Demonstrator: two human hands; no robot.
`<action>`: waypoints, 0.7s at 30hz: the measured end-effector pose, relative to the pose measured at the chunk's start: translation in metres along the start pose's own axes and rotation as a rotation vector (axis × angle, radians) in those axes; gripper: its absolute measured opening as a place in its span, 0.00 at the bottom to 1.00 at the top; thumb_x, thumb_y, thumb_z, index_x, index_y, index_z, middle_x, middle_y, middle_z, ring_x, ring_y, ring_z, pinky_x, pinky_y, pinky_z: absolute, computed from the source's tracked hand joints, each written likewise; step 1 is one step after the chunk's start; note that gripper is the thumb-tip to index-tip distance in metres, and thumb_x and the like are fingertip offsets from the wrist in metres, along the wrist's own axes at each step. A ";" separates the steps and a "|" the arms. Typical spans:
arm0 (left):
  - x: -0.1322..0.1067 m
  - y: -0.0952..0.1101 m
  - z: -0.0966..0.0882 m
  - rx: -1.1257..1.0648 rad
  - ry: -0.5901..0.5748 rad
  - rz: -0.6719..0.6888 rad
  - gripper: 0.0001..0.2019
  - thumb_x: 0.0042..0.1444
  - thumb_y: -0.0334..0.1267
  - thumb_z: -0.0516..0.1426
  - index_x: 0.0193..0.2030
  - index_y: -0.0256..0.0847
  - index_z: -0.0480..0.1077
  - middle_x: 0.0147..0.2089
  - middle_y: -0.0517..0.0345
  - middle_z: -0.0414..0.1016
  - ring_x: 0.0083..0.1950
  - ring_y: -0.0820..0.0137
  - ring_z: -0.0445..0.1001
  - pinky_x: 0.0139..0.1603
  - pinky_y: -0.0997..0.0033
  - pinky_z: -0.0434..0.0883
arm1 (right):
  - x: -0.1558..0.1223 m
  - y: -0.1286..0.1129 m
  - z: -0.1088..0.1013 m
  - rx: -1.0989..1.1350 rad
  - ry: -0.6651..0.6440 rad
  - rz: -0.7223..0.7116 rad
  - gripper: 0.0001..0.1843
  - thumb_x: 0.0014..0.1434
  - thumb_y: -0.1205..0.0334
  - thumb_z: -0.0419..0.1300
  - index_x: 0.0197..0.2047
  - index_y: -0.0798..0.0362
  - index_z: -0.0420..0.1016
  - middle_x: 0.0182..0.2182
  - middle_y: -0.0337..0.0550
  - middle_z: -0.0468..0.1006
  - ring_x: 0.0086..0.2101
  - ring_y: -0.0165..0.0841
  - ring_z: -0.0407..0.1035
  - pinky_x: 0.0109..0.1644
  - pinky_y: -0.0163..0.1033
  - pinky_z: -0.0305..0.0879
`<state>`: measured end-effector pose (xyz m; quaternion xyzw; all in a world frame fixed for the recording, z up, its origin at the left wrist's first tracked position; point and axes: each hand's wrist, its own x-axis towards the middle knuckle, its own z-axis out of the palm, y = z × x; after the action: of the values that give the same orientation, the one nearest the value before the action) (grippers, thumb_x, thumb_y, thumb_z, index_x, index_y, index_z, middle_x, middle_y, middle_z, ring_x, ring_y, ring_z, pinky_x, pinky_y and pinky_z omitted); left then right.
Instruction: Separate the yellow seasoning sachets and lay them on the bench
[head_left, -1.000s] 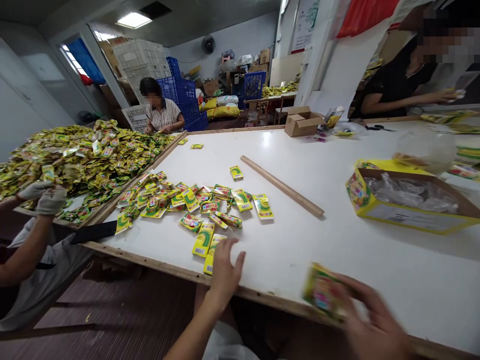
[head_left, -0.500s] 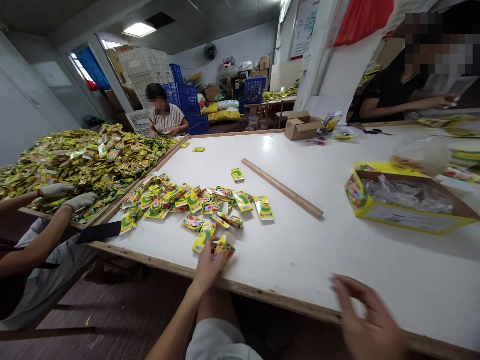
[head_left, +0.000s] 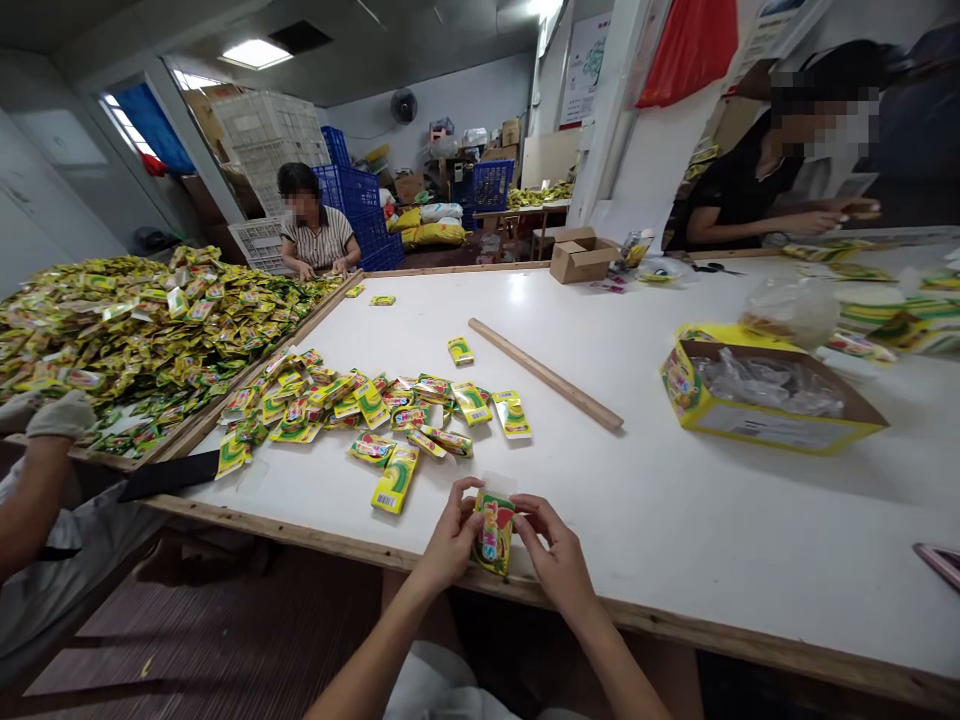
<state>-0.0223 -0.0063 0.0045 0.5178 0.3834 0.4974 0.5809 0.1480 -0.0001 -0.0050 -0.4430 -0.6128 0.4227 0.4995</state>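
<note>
White worktable [head_left: 675, 520], near edge: my left hand [head_left: 448, 540] and right hand [head_left: 559, 560] pinch one sachet [head_left: 493, 530] upright by its sides, so its print faces me; loose sachets [head_left: 360, 400] lie beyond-left of the grip.

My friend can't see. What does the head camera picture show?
The left hand and right hand hold one yellow-green packet together over the near edge of a white table. A scatter of packets lies to their left; a wooden stick and an open yellow box lie farther back. Other people work around the table.
</note>
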 end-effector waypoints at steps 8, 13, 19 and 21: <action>0.011 0.006 -0.014 0.128 0.095 0.081 0.09 0.56 0.41 0.60 0.41 0.40 0.69 0.40 0.55 0.72 0.43 0.67 0.72 0.45 0.70 0.68 | 0.026 -0.006 0.016 -0.068 -0.048 -0.026 0.16 0.61 0.47 0.56 0.35 0.52 0.69 0.30 0.43 0.75 0.33 0.38 0.71 0.39 0.39 0.67; 0.011 0.005 -0.014 0.033 0.097 0.059 0.19 0.53 0.40 0.62 0.52 0.43 0.66 0.42 0.54 0.74 0.44 0.65 0.74 0.45 0.67 0.70 | 0.024 -0.002 0.018 -0.022 -0.036 -0.033 0.17 0.62 0.47 0.56 0.46 0.52 0.69 0.36 0.44 0.76 0.37 0.38 0.72 0.42 0.40 0.68; 0.010 0.010 -0.012 0.178 0.141 0.049 0.12 0.56 0.44 0.59 0.39 0.37 0.75 0.38 0.51 0.76 0.40 0.65 0.73 0.43 0.68 0.70 | 0.019 -0.013 0.017 -0.055 -0.049 -0.048 0.17 0.62 0.47 0.57 0.36 0.53 0.75 0.34 0.45 0.78 0.35 0.38 0.72 0.41 0.39 0.68; 0.010 0.013 -0.009 0.181 0.168 0.041 0.12 0.55 0.43 0.60 0.39 0.37 0.75 0.37 0.52 0.76 0.38 0.67 0.73 0.41 0.70 0.69 | 0.019 -0.016 0.018 -0.065 -0.020 -0.038 0.18 0.61 0.46 0.57 0.35 0.53 0.75 0.32 0.45 0.78 0.33 0.38 0.71 0.39 0.39 0.67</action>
<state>-0.0312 0.0055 0.0159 0.5325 0.4634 0.5139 0.4874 0.1257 0.0130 0.0127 -0.4430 -0.6395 0.3973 0.4868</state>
